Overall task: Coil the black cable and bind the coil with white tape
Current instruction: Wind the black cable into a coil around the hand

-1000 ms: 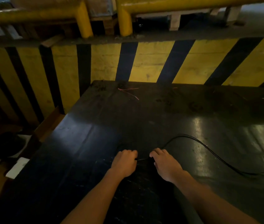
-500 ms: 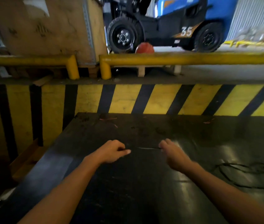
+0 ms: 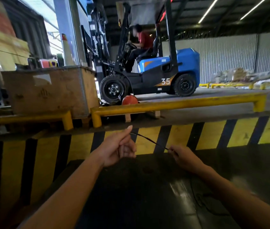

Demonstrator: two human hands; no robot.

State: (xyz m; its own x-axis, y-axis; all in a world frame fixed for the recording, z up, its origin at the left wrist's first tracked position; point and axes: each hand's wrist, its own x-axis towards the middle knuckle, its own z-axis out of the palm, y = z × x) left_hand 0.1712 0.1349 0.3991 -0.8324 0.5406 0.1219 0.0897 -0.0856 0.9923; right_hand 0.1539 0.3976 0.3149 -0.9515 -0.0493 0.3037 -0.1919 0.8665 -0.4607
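Note:
A thin black cable stretches in the air between my two hands, above the far edge of the dark table. My left hand is raised with its palm turned towards me, pinching one end between thumb and fingers. My right hand pinches the cable lower and to the right. More of the cable lies loosely on the table at the lower right, dim and hard to trace. No white tape is in view.
A yellow-and-black striped barrier runs behind the table, with yellow guard rails above it. Beyond them stand a wooden crate and a blue forklift with a person seated in it.
Both hands have lifted off the table with the cable end and moved apart, left hand turning palm-up. The view has tilted upward, bringing the forklift and warehouse into sight.

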